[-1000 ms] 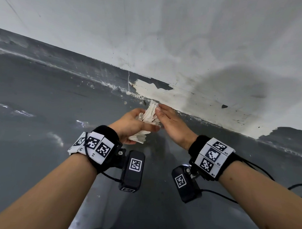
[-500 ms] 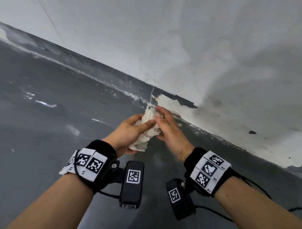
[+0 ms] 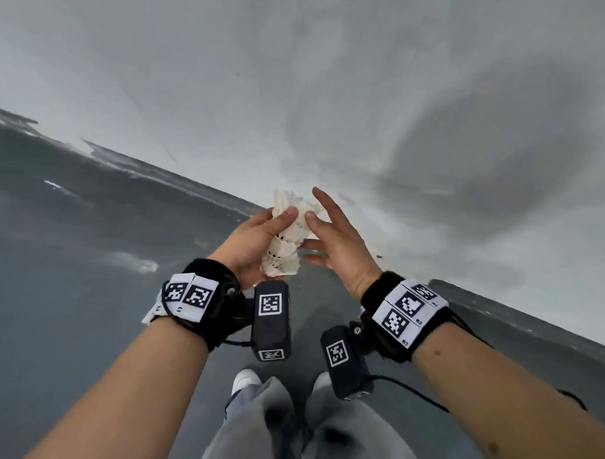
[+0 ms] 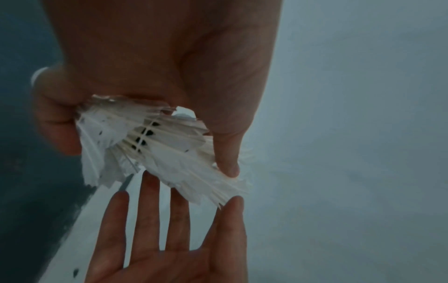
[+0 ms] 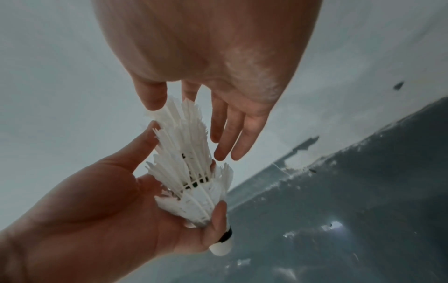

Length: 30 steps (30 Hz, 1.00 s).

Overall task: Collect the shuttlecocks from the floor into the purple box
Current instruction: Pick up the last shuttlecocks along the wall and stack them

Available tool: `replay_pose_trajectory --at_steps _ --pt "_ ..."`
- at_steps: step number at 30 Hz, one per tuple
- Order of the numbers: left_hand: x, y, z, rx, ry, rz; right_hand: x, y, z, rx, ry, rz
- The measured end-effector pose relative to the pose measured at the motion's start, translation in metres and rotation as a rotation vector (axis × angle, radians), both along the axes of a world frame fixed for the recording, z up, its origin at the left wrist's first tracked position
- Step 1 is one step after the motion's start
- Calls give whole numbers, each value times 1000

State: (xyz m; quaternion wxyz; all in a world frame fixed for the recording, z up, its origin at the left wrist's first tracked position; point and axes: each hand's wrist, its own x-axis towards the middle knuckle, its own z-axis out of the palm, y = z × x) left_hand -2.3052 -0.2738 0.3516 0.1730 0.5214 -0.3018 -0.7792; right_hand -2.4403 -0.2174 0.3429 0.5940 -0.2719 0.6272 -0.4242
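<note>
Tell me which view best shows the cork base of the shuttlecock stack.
The right wrist view: the cork base pokes out white below the left hand. In the head view that hand hides the base; in the left wrist view only feathers of the shuttlecock stack show.

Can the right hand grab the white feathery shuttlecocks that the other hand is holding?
Probably yes. The right hand is open, fingers spread, right beside the stacked shuttlecocks that the left hand grips. Nothing stands between them; its fingertips seem to brush the top feathers.
</note>
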Motion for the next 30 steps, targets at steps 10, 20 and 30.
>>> replay_pose_trajectory --at_steps 10,20,30 --pt "-75 98 295 -12 31 -242 -50 124 298 -68 145 -278" --pt "-230 318 461 -164 179 -540 -170 372 467 -292 281 -596" --pt "-331 567 496 -287 225 -697 -252 626 492 -229 394 -793"
